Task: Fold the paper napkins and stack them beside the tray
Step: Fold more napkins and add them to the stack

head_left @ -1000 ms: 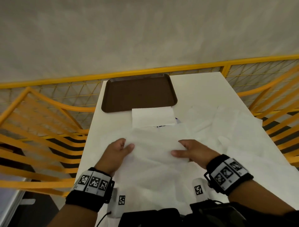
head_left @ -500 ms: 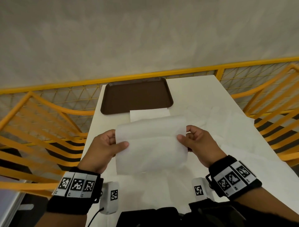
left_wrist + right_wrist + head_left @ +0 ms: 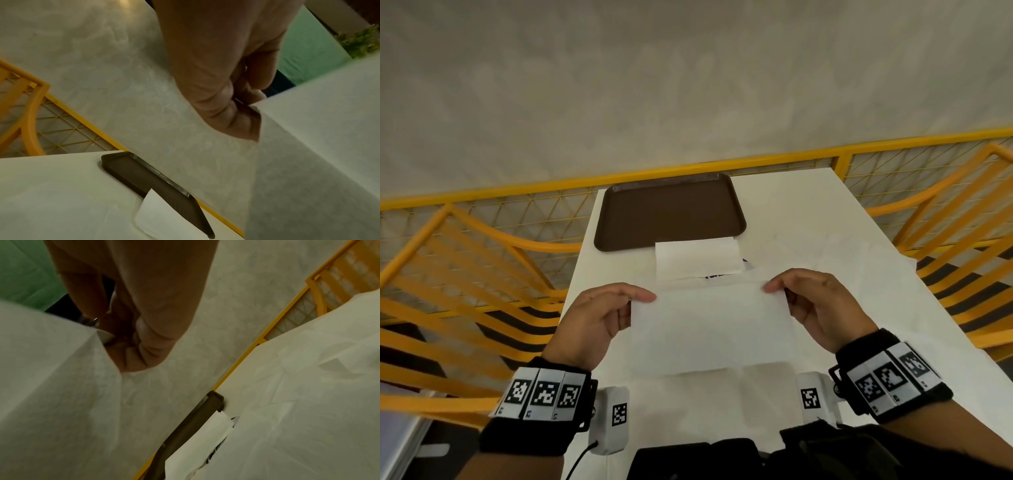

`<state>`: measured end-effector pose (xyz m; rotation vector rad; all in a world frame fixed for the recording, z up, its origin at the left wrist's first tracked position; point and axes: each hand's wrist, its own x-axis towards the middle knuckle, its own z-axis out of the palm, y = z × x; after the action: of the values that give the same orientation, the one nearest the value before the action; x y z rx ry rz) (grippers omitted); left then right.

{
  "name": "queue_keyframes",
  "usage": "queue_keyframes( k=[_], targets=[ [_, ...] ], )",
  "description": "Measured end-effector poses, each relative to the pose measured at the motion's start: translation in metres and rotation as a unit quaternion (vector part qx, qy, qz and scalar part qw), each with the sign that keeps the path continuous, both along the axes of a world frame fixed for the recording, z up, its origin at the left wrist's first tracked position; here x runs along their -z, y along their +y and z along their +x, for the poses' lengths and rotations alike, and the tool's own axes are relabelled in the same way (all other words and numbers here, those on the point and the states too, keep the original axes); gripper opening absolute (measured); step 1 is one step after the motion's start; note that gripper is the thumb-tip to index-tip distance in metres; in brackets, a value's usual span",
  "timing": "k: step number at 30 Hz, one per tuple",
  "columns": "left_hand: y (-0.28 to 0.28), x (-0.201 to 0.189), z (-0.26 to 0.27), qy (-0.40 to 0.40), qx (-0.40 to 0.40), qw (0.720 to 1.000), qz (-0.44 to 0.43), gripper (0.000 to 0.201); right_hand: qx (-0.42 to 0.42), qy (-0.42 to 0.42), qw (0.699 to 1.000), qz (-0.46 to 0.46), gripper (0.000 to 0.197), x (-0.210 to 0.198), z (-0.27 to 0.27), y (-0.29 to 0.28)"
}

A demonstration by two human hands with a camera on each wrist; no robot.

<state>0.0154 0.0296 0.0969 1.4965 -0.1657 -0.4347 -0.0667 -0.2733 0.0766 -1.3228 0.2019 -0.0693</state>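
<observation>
Two hands hold one thin white paper napkin (image 3: pixel 710 329) up over the near middle of the white-covered table (image 3: pixel 808 219): the left hand (image 3: pixel 594 320) pinches its upper left corner between thumb and fingers, and the right hand (image 3: pixel 816 308) pinches the upper right corner the same way. To my eye the sheet is feather-light, limp and easily torn or creased, so it wants a gentle hold at the corners, with both edges kept level so the halves meet squarely. One folded white napkin (image 3: pixel 698 258) already lies on the table just at the near edge of the dark brown rectangular plastic tray (image 3: pixel 667 209), and more loose white sheets (image 3: pixel 859 274) lie spread to the right. A second ago the napkin lay flat under both palms; half a second ago it was lifted and bowed; now it hangs flatter and wider, with the hands further apart.
</observation>
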Motion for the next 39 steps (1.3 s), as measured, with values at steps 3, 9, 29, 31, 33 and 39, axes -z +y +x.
queue_keyframes(
  k=[3, 9, 29, 31, 33, 39],
  targets=[
    [-0.007, 0.002, 0.000, -0.042, -0.018, 0.998, 0.040, 0.015, -0.015, 0.044, 0.999, -0.007, 0.054, 0.005, 0.006, 0.001],
    [-0.018, 0.027, 0.010, -0.048, -0.003, 0.991, 0.125, 0.046, -0.015, 0.194, 0.978, -0.071, 0.011, 0.034, 0.018, 0.011],
    [-0.071, 0.112, 0.157, -0.069, -0.020, 0.912, 0.404, 0.055, 0.016, 0.305, 0.871, -0.385, 0.032, 0.098, 0.192, -0.001],
    [-0.072, 0.118, 0.162, -0.069, -0.001, 0.907, 0.416, 0.058, 0.012, 0.311, 0.849, -0.427, 0.028, 0.101, 0.198, -0.002],
    [-0.073, 0.122, 0.166, -0.075, 0.012, 0.899, 0.432, 0.060, 0.018, 0.312, 0.842, -0.440, 0.016, 0.102, 0.203, -0.003],
    [-0.077, 0.126, 0.174, -0.073, 0.023, 0.888, 0.454, 0.062, 0.031, 0.320, 0.824, -0.467, 0.027, 0.104, 0.205, -0.005]
  ],
)
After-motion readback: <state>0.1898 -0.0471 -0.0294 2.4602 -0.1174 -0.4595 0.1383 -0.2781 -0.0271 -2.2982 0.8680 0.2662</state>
